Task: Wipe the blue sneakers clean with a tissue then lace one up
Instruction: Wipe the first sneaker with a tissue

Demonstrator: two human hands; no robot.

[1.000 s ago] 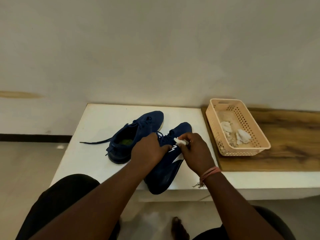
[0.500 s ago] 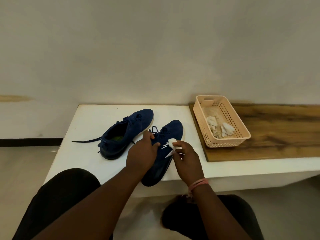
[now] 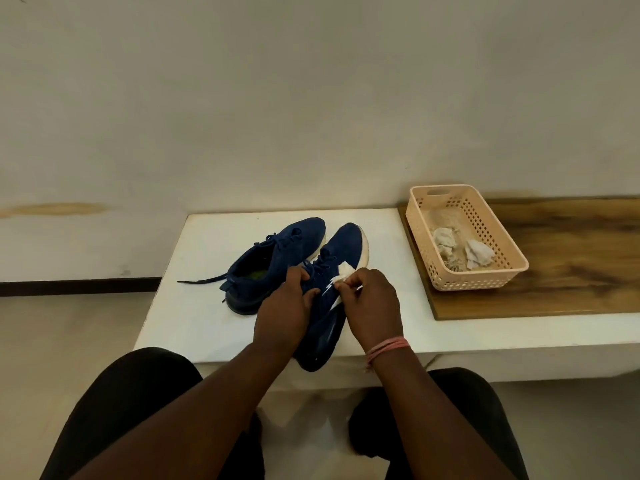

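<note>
Two blue sneakers lie on a white table (image 3: 194,306), and much of the nearer sneaker (image 3: 346,247) is hidden: the left hand (image 3: 282,311) covers its collar and the right hand (image 3: 372,308) covers its outer side. Only its knit toe, pale sole edge, dark laces and part of a white zigzag mark show, and its heel juts past the table's front edge. The left hand's fingers curl round the sneaker's opening, gripping it. The right hand pinches a crumpled white tissue (image 3: 346,270) between thumb and fingertips, pressed against the sneaker's side; most of the tissue is tucked under the fingers. A pink thread band (image 3: 386,348) circles the right wrist. The far sneaker (image 3: 273,258) sits just beside it to the left, its dark mouth open, one loose lace (image 3: 201,280) trailing flat across the table. Right of the shoes, a peach plastic basket (image 3: 485,282) with perforated walls rests on a wood-grain board (image 3: 571,271), holding wadded used tissues (image 3: 479,254) whose number is hard to make out.
</note>
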